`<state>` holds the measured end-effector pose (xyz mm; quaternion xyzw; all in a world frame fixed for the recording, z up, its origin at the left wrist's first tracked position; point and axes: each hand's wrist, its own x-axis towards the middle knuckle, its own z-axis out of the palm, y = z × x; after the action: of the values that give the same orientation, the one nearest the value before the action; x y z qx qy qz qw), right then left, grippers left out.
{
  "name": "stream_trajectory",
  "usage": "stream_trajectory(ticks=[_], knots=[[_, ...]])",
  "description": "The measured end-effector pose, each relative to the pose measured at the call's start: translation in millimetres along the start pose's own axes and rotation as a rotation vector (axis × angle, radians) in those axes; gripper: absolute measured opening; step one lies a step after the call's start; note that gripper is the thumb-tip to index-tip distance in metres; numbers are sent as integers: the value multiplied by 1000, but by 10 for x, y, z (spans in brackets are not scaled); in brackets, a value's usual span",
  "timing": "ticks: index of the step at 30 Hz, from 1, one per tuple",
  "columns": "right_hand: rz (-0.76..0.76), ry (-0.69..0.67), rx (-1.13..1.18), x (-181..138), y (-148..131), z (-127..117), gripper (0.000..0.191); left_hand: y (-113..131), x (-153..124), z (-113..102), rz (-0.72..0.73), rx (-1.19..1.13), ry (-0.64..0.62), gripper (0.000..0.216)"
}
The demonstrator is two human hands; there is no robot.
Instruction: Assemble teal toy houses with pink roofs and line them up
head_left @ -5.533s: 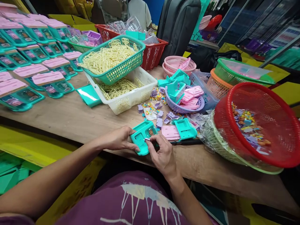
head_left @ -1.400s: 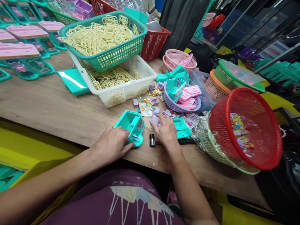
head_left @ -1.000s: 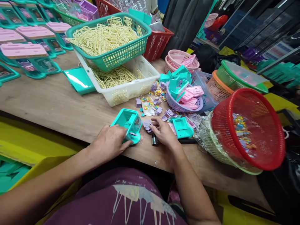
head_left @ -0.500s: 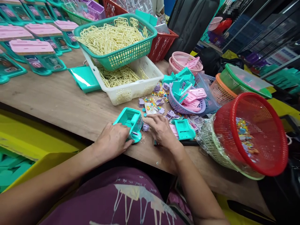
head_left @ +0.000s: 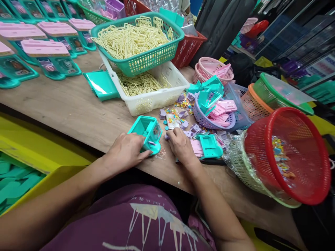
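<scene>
My left hand (head_left: pixel 128 148) is closed around the near side of a teal plastic toy housing (head_left: pixel 142 126), which rests on the wooden table with its hollow side up. A rounded foot (head_left: pixel 155 149) sticks out at its right. Just right of the housing, my right hand (head_left: pixel 180 144) has its fingers curled together over a small purple plastic piece (head_left: pixel 167 136), only partly visible at the fingertips. Beyond the fingers lie loose purple parts (head_left: pixel 184 124) and tiny coloured beads (head_left: pixel 172 111). Beside my right wrist is another teal part (head_left: pixel 210 146) on a pink panel (head_left: pixel 197 148).
A teal basket of pale yellow wire-like parts (head_left: pixel 131 40) sits atop a white crate (head_left: pixel 157 101). To the right stand a purple basket (head_left: pixel 206 120) with teal and pink parts and a tilted red basket (head_left: pixel 269 139). Assembled pink-topped toys (head_left: pixel 47 48) fill the far left.
My right hand's fingers, stretched out before, have curled down onto the small purple piece. My left hand keeps its hold on the teal housing. The view has shifted slightly left.
</scene>
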<state>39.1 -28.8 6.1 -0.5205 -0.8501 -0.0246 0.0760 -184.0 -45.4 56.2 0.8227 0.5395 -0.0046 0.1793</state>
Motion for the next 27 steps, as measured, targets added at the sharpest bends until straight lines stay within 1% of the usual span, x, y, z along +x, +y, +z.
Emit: stream_trajectory(ticks=[2,5,8,9,11,13,15,17,20,22,23,25,27], knots=[[-39,-27,75,-43,-4,25,12,66,-6,37,-1,96,37,35],[-117,-60,287,-145,50,5,16,135,-7,40,-16,135,45,34],[-148,-23,475,-209,108,-50,16,166,5,22,-25,138,39,33],[-125,6,497,-209,120,-65,17,177,11,21,-24,141,37,32],[-25,54,479,-176,137,-78,25,206,23,30,-16,154,40,30],[87,32,432,-116,157,-67,33,247,31,48,-5,175,52,28],[126,-53,432,-56,186,-45,29,284,35,62,2,188,64,28],[99,-137,473,-21,219,-35,20,296,37,65,-1,187,64,27],[106,-170,525,-38,252,-76,11,241,38,56,-20,129,69,27],[165,-121,602,-87,240,-133,14,172,35,59,-58,-16,79,29],[197,-63,691,-118,217,-165,18,139,32,70,-68,-143,71,30],[247,119,943,-183,130,-219,33,93,25,111,-44,-456,23,30],[255,304,1151,-242,-4,-247,41,84,21,177,38,-731,-15,30]])
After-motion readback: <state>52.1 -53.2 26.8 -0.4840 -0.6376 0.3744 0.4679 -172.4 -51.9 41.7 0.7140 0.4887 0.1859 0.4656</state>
